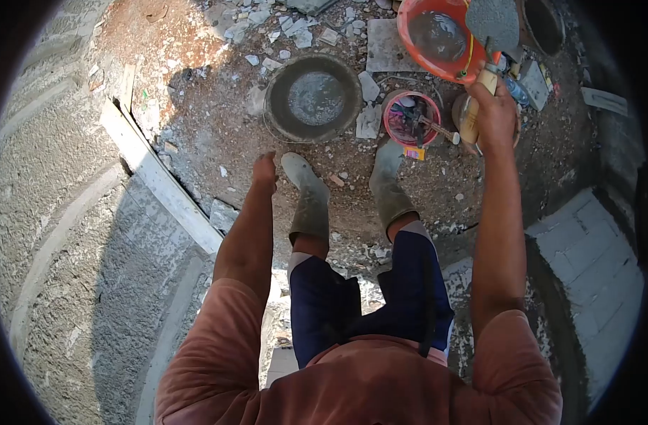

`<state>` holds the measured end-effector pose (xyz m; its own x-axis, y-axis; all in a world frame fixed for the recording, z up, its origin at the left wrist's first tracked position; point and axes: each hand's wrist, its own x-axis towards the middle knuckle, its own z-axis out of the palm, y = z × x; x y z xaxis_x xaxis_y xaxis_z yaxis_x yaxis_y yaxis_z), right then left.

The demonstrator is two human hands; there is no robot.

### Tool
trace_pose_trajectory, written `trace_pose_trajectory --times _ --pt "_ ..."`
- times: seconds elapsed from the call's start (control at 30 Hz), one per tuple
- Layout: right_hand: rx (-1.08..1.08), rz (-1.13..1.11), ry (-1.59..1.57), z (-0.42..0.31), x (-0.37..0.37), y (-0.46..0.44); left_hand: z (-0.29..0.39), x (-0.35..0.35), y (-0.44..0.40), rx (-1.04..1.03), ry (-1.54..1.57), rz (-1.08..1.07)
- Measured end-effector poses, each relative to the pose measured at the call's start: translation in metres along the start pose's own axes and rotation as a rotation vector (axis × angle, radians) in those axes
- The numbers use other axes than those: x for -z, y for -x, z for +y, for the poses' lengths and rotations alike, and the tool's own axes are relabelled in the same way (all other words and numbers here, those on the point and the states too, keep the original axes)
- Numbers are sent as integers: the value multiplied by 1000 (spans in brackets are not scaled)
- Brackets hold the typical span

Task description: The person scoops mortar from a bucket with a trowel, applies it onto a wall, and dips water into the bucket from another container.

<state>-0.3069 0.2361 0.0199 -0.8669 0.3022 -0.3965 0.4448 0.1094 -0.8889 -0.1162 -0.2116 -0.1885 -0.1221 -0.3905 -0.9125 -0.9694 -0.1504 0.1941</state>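
My right hand [495, 117] is closed around the wooden handle of a trowel [492, 25]. Its grey blade points away from me, over the right rim of an orange basin [407, 44] with wet grey mix inside. My left hand [265, 171] hangs low with nothing visible in it, its fingers loosely extended and partly hidden by the back of the hand. Nearest to it is a round dark bucket [272, 113] holding grey, watery mix. Between the bucket and my right hand stands a small pink pail [389, 124] with tools and odds and ends in it.
My boots [313, 202] stand on rubble-strewn ground. A long pale board [161, 180] lies at the left against rough plastered wall [62, 283]. Another dark container [543, 28] is at the upper right, near a plastic bottle [516, 92]. Pale blockwork [593, 262] lies at the right.
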Motion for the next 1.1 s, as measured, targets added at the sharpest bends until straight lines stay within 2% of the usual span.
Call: trace_pose_trajectory --times 0.03,0.13,0.2,0.3,0.37,0.47,0.53,0.6,0.7,0.8,0.9,1.0,1.1 --pt "4 21 -105 9 7 23 11 -12 -12 15 49 9" --pt "-244 -22 -301 26 35 107 36 -34 -32 68 396 -319" --pt "-386 6 -304 49 61 155 34 -40 -45 83 492 -252" --pt "-590 171 -264 91 110 236 45 -47 -20 3 672 -7" --pt "-723 302 -189 94 136 311 64 -51 44 -135 834 -219" --pt "-832 503 -263 97 165 461 90 -62 110 -303 531 -308" --pt "-933 713 -326 64 152 539 95 -48 125 -331 416 -359" --pt "-1076 807 -398 48 144 603 106 -40 176 -303 355 -345" --pt "-1305 709 -436 52 139 661 95 -41 234 -341 230 -388" --pt "-1364 629 -438 75 136 693 56 -62 279 -329 88 -465" --pt "-1337 567 -524 126 143 725 5 -95 317 -322 -43 -499" --pt "-1348 469 -537 162 158 765 -34 -133 310 -243 -157 -571" --pt "-1312 414 -490 189 158 806 -73 -186 320 -234 -305 -545"
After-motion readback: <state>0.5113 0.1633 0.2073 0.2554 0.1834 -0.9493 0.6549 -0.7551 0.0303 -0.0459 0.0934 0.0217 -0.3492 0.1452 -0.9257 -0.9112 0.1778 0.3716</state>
